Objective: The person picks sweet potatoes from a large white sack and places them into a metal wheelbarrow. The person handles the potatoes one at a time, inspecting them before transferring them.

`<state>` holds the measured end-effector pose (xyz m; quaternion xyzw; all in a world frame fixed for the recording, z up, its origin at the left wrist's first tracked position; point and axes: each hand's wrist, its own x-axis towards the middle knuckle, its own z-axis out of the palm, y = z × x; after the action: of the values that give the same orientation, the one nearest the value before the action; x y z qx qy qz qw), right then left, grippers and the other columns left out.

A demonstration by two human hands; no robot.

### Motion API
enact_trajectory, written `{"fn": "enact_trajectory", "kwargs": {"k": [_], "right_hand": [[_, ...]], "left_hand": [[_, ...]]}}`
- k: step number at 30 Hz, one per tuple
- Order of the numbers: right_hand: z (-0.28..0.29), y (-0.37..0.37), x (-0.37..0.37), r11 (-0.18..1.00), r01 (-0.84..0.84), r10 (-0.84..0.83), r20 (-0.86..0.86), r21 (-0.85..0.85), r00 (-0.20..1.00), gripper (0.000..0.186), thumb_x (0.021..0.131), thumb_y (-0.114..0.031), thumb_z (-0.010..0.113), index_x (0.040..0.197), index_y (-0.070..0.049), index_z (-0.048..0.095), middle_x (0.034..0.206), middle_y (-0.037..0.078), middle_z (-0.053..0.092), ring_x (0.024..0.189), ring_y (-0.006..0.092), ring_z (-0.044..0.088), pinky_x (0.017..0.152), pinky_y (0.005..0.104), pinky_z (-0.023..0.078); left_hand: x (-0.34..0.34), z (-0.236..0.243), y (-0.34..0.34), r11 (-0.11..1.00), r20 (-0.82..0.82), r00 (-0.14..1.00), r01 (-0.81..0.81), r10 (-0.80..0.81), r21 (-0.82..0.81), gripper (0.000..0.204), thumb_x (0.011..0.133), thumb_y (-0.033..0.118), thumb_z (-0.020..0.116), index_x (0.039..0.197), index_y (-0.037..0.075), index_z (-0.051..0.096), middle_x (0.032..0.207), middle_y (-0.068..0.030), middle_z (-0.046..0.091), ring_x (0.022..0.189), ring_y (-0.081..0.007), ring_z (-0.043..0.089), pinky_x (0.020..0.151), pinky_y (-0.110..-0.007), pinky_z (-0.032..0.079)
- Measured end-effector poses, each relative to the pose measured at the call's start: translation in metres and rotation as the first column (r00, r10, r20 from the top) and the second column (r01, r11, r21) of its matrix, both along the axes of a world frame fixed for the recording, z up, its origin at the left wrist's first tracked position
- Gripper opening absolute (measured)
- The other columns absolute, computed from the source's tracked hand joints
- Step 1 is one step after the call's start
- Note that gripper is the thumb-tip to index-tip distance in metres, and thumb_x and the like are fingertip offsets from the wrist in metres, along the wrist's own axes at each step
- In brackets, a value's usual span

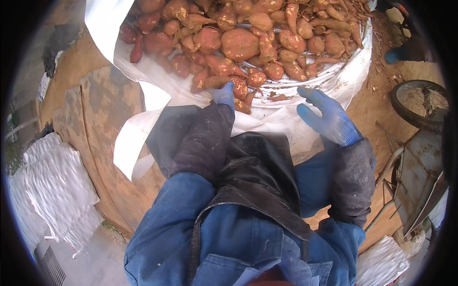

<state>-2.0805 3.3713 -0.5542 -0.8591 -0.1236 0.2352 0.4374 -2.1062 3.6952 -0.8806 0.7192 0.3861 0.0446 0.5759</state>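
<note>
A heap of reddish-brown sweet potatoes [240, 44] lies on a white plastic sheet [267, 114] in front of me. My left hand [223, 95], in a blue knitted glove, is at the near edge of the heap. It is closed on an elongated sweet potato [215, 82], though the sleeve hides part of the fingers. To the right, my right hand [327, 117], gloved in the same blue, hovers over the sheet's near edge. Its thumb and fingers are spread, with nothing between them.
Flattened white woven sacks [59, 186] lie at the left, beside a worn brown board [107, 109]. On the right stand a black wheel [422, 102] and a rusty metal cart [415, 167]. Another person's blue glove [392, 56] shows at the far right. More white sacking [384, 261] lies lower right.
</note>
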Motion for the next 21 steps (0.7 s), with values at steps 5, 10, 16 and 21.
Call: {"fn": "enact_trajectory", "kwargs": {"k": [5,10,16,21], "right_hand": [[0.007,0.004,0.002,1.000,-0.001,0.002,-0.062,0.012,0.998,0.046,0.096,-0.024,0.071,0.135,-0.003,0.060,0.125,0.018,0.067,0.118,0.0288,0.065,0.101,0.0364,0.050],[0.006,0.002,0.001,0.999,0.026,-0.028,-0.111,-0.021,0.993,0.048,0.096,-0.025,0.071,0.136,-0.003,0.059,0.127,0.018,0.066,0.119,0.0304,0.064,0.101,0.0375,0.050],[0.001,0.005,0.008,0.989,-0.037,0.058,0.148,-0.140,0.987,0.054,0.093,-0.028,0.072,0.139,-0.003,0.057,0.130,0.021,0.063,0.121,0.0360,0.062,0.103,0.0416,0.049],[0.006,0.009,0.012,0.984,0.089,-0.082,0.051,-0.156,0.995,0.062,0.088,-0.026,0.076,0.141,-0.003,0.053,0.132,0.021,0.062,0.122,0.0347,0.062,0.103,0.0412,0.050]], "left_hand": [[0.019,0.031,0.011,0.745,-0.194,0.956,0.292,-0.219,0.599,0.075,0.078,0.043,0.079,0.139,0.010,0.052,0.137,-0.0221,0.054,0.132,-0.0476,0.046,0.111,-0.053,0.039],[0.061,0.037,0.022,0.455,-0.471,0.785,0.618,-0.403,0.641,0.051,0.082,0.046,0.074,0.120,0.012,0.065,0.134,-0.0152,0.058,0.131,-0.0418,0.048,0.104,-0.054,0.043],[0.070,0.153,-0.075,0.667,0.068,0.712,0.616,-0.699,0.420,0.032,0.085,0.041,0.074,0.089,0.009,0.074,0.090,-0.0099,0.073,0.089,-0.0301,0.069,0.078,-0.045,0.054],[0.057,0.274,-0.161,0.615,0.369,0.798,0.602,-0.477,-0.509,0.028,0.094,0.026,0.073,0.107,0.001,0.071,0.105,-0.0083,0.071,0.095,-0.0114,0.065,0.080,-0.029,0.054]]}}
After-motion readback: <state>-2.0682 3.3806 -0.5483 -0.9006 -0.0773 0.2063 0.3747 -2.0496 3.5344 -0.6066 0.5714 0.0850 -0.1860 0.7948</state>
